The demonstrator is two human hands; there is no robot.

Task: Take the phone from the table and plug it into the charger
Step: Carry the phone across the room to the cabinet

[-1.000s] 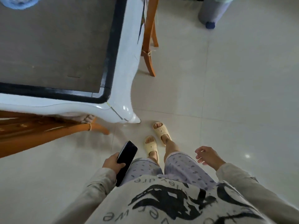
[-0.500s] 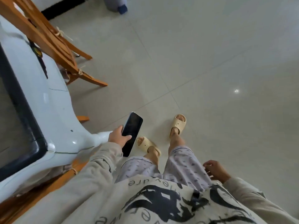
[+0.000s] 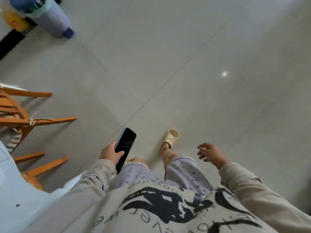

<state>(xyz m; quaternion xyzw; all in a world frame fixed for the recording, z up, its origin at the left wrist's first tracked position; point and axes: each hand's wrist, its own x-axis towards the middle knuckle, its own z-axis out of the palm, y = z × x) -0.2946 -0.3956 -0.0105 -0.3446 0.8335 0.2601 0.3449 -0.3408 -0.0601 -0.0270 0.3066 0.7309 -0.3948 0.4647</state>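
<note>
A black phone (image 3: 125, 146) with a dark screen is gripped in my left hand (image 3: 110, 153), held at hip height over the tiled floor, its top end pointing forward. My right hand (image 3: 211, 153) hangs free on the right with its fingers loosely curled and nothing in it. No charger is in view. My feet in cream slippers (image 3: 170, 138) stand on the floor below the hands.
The white table corner (image 3: 20, 199) is at the lower left, with orange wooden chair legs (image 3: 38, 121) beside it. A blue-grey bin (image 3: 50, 19) stands at the top left near a dark skirting strip (image 3: 10, 42). Pale floor tiles (image 3: 202, 64) fill the middle and right.
The view has swung right, away from the table, which now shows only its corner. The phone stays in my left hand; my right hand has lifted and its fingers have spread a little.
</note>
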